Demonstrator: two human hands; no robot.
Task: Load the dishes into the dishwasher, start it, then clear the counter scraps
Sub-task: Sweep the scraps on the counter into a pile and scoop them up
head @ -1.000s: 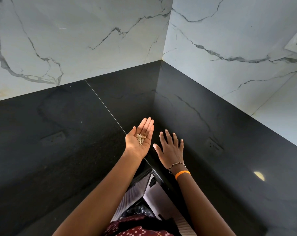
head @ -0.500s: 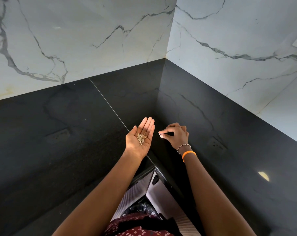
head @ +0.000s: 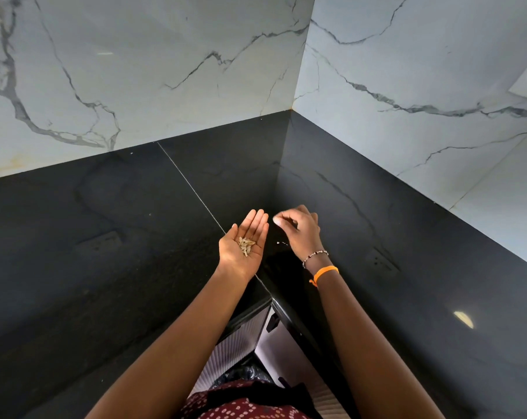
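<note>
- the left hand point(head: 243, 248) is held palm up with its fingers straight and together, flat and open like a little tray above the black counter point(head: 90, 237).
- a small heap of pale, dry scraps point(head: 245, 245) lies in the hollow of that palm, resting loose there with no finger curled over it.
- the right hand point(head: 301, 229) hangs just beside the left one, on its thumb-free side, back of the hand upward and fingers curled downward.
- its thumb and forefinger are drawn together at their tips, close to the left hand's fingertips; a pale speck point(head: 276, 219) shows right at the pinch, though it is too small to tell what it is.
- a few tiny white crumbs point(head: 282, 243) lie on the counter between the two hands, just below the right hand's knuckles.
- the right wrist wears a beaded bracelet point(head: 315, 256) and, just behind it toward the elbow, an orange band point(head: 325, 272).
- beyond both hands the counter runs into a corner where two white marble-patterned walls point(head: 165, 71) meet.
- a thin seam line point(head: 189, 182) crosses the counter and passes under the left hand.
- below the forearms, near the body, the counter edge drops to a ribbed cabinet front point(head: 235, 346) and some dark crinkled plastic point(head: 244, 373).
- a red patterned garment point(head: 241, 408) shows at the bottom edge.
</note>
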